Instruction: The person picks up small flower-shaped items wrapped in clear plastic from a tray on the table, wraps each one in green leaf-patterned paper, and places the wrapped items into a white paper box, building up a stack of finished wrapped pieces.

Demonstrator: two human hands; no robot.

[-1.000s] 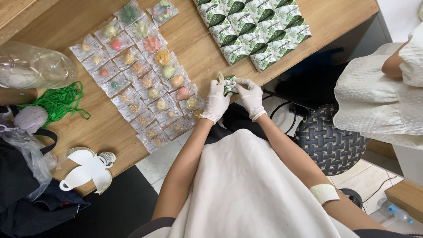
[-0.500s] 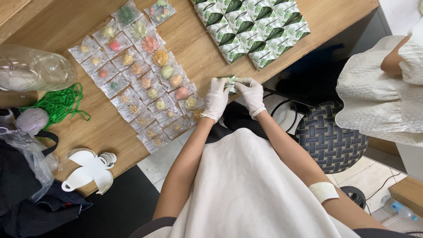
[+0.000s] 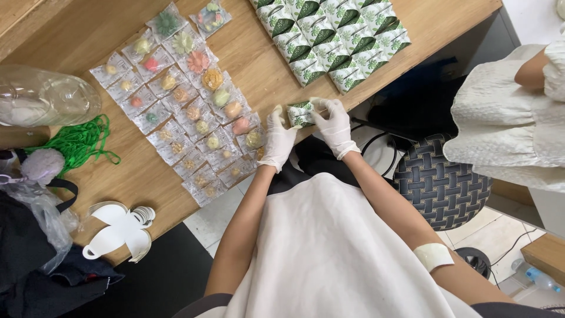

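Both my hands wear white gloves. My left hand [image 3: 278,138] and my right hand [image 3: 333,122] together hold a small white box with a green leaf print [image 3: 301,113] just above the near edge of the wooden table [image 3: 259,65]. Left of my hands lie rows of clear sachets [image 3: 188,112], each with a small coloured flower-shaped piece inside. Beyond my hands, several matching leaf-print boxes [image 3: 332,38] lie packed side by side in rows.
A clear plastic container [image 3: 44,100], green netting [image 3: 76,141], a fluffy lilac ball [image 3: 41,165] and a stack of white cut-out cards [image 3: 118,229] sit at the left. A woven round stool [image 3: 438,182] stands at the right beside another person in white [image 3: 506,123].
The box and both hands have stayed at the same spot by the table edge; my fingers have shifted slightly on the box.
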